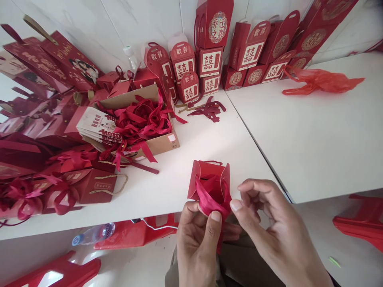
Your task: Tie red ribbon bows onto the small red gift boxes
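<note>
Carton (163, 144) as reference: small red box (193, 180) sits right of it and nearer the wearer, at the table's front edge; can't tell if it touches the top. Left hand (199, 239) pinches a crimson ribbon (209, 199) at the near side of that box. Right hand (271, 221) just beside it, thumb and fingertips apart, loosely curled; can't tell if the thumb meets ribbon. Carton holds a ribbon heap (142, 117) and printed cards (92, 119), tails spilling over its near wall. Packed gift boxes (103, 187) crowd its left. Behind-right: dark straps (213, 108), then stacked boxes (212, 63) along the wall. White table (176, 175) runs right from carton to a seam (257, 145); red plastic bag (329, 81) lies beyond it, far right. Water bottle (94, 234) is below carton level, past the front edge. Readable: 囍 and 歡喜 on stacked boxes, 乔迁之喜 on the topmost; card small print too fine.
</note>
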The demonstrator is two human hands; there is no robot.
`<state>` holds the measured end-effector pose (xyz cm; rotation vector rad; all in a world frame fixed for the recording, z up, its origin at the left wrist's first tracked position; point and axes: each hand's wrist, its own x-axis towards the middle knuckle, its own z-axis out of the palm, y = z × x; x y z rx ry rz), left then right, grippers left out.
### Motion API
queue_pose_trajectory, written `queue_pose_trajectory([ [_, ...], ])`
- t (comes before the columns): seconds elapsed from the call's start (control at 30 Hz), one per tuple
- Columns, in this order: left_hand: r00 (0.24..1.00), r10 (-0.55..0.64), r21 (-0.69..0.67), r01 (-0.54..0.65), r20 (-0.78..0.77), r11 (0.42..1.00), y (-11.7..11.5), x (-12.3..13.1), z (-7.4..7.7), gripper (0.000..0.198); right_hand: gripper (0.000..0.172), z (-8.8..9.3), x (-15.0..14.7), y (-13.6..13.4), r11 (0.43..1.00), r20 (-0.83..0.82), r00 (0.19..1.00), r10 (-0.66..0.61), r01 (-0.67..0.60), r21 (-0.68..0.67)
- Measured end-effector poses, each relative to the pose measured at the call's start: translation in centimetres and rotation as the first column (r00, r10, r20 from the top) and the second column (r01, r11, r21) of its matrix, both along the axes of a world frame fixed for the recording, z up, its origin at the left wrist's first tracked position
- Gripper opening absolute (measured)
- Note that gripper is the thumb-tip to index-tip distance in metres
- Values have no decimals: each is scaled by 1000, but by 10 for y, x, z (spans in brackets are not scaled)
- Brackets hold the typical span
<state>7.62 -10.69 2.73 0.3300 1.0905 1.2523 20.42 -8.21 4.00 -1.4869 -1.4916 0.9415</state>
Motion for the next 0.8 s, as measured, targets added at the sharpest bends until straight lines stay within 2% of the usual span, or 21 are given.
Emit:
queue_pose_trajectory([
  [0.07, 998, 22, 24, -20, -66, 1000, -1, 0, 0, 40, 10, 5, -5, 2, 987, 99, 989, 108, -119, 110],
  [0.17, 984, 34, 47, -26, -176, 999, -3, 1, 0, 35, 7, 12, -13, 8, 954, 193, 950, 247, -274, 124],
  [0.3, 975, 40, 65, -27, -218, 998, -2, 3, -2, 34, 10, 14, -17, 16, 947, 280, 926, 253, -296, 124],
  [0.4, 985, 42, 68, -31, -165, 997, -1, 4, -2, 34, 10, 14, -14, 17, 936, 298, 914, 273, -325, 138],
  [0.67, 999, -18, 21, 19, -39, 1000, 3, -2, -1, 43, 8, 15, -5, 7, 925, 197, 940, 279, -318, 210],
  [0.8, 999, -45, -30, 44, -19, 999, 3, -9, 0, 41, 8, 12, -3, 5, 949, 108, 965, 239, -256, 186],
])
